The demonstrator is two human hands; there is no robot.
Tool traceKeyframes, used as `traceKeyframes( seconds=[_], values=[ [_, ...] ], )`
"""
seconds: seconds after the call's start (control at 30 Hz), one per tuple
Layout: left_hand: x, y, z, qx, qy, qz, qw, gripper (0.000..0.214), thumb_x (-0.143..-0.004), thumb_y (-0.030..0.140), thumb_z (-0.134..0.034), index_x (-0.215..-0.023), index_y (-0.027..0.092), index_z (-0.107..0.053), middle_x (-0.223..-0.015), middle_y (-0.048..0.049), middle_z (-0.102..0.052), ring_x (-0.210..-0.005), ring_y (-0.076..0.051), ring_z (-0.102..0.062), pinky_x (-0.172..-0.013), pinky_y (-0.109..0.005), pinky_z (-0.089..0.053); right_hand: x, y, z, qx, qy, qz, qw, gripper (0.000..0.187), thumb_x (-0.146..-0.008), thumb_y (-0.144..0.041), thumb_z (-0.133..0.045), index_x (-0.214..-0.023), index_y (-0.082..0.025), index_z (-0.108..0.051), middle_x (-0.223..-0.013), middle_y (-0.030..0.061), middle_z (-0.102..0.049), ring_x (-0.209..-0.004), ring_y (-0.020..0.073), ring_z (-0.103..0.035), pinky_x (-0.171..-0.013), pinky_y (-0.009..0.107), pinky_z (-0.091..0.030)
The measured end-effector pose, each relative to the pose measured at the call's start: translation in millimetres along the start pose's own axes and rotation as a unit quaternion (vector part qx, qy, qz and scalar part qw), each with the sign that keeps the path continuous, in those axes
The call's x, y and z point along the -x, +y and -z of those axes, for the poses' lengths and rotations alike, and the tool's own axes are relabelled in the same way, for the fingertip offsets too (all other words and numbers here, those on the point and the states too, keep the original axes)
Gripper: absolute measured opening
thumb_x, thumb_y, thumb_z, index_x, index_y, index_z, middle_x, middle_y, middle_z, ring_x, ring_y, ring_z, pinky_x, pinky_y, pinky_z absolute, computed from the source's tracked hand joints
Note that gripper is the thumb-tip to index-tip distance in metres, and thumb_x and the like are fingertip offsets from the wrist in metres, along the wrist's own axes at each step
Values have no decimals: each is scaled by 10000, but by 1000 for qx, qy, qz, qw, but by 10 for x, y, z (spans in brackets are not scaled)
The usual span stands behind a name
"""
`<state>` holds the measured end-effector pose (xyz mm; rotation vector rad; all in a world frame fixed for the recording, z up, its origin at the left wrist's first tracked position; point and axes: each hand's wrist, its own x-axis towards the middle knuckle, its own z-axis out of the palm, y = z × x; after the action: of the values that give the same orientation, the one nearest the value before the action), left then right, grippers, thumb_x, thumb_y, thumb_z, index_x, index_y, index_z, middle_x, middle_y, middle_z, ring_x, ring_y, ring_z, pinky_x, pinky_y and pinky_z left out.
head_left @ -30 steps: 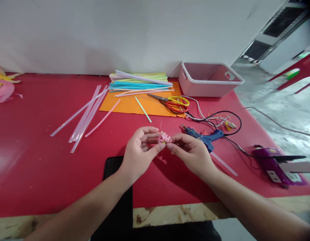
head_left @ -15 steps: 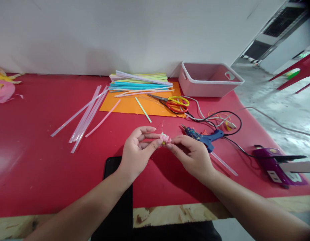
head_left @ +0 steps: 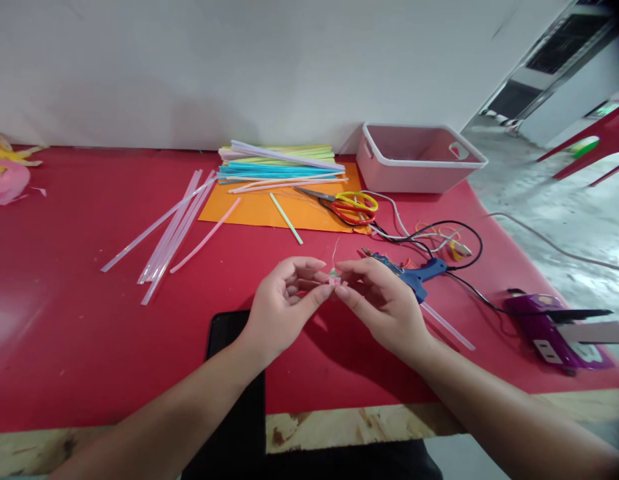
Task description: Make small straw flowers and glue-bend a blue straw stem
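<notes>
A small pink flower point(head_left: 334, 282) with a green base and a thin thread-like strand rising from it is pinched between my two hands. My left hand point(head_left: 284, 303) grips its left side with thumb and fingers. From the right, the thumb and fingertips of my right hand point(head_left: 384, 300) close on it too. Fingers cover much of the flower. Just beyond my right hand lies a blue glue gun point(head_left: 424, 275), its front partly hidden by the fingers. A clear glue stick point(head_left: 447, 325) shows behind it.
Scissors point(head_left: 349, 203) and coloured strips point(head_left: 284, 170) lie on orange paper point(head_left: 224, 207). Pink strips point(head_left: 177, 230) rest to the left. A pink basket point(head_left: 419, 173) stands at the back, a purple power strip point(head_left: 559, 333) at the right. A black phone-like slab point(head_left: 227, 330) sits below my left hand.
The flower has turned in my fingers: its green base and strand now point upward and away, and less pink shows. Both hands have drawn closer together around it.
</notes>
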<state>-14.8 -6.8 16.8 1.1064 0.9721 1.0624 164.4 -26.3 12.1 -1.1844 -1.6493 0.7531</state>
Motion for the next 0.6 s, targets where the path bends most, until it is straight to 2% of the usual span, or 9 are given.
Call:
traceKeyframes(
  seconds=[0.07,0.17,0.37,0.43,0.5,0.6],
  values=[
    [15,-12,-1,-19,-11,-14,1000,251,-807,268,-782,-1004,205,-639,-933,-20,-726,-895,-131,-703,-813,-234,-569,-24,-16,19,35,-2,29,999,106,-907,-273,-666,-996,-221,-689,-905,47,-667,-820,157,-641,-714,290,-555],
    [26,-23,0,-31,-16,-24,999,233,-825,271,-764,-1014,208,-644,-938,-28,-724,-895,-140,-698,-797,-243,-568,-42,-41,39,70,6,56,996,64,-908,-252,-659,-936,-219,-706,-860,50,-685,-799,171,-638,-706,315,-542],
    [20,-4,-13,-15,-13,-4,1000,286,-798,275,-790,-1021,201,-627,-924,-27,-742,-834,-136,-715,-774,-244,-562,-18,-78,41,78,9,60,995,34,-895,-239,-672,-882,-227,-701,-804,39,-707,-749,169,-642,-694,317,-536],
    [10,5,-15,5,-11,-5,1000,322,-791,267,-798,-1045,199,-613,-934,-27,-745,-835,-136,-719,-775,-245,-564,-16,-79,35,40,10,24,999,50,-901,-249,-664,-887,-218,-700,-800,34,-710,-732,155,-649,-693,300,-538],
    [-3,12,-13,45,-9,-6,999,325,-811,277,-779,-1069,191,-602,-946,-37,-747,-845,-146,-724,-781,-259,-572,-24,-64,26,-25,19,-48,998,106,-902,-308,-664,-890,-208,-698,-793,30,-717,-704,145,-657,-675,283,-546],
    [-16,21,-9,113,-30,25,993,301,-878,336,-702,-1116,182,-600,-1066,-81,-749,-860,-169,-736,-762,-292,-593,-41,-11,14,-137,34,-144,979,208,-867,-406,-701,-880,-199,-686,-774,21,-719,-680,136,-663,-672,271,-562]
  ],
)
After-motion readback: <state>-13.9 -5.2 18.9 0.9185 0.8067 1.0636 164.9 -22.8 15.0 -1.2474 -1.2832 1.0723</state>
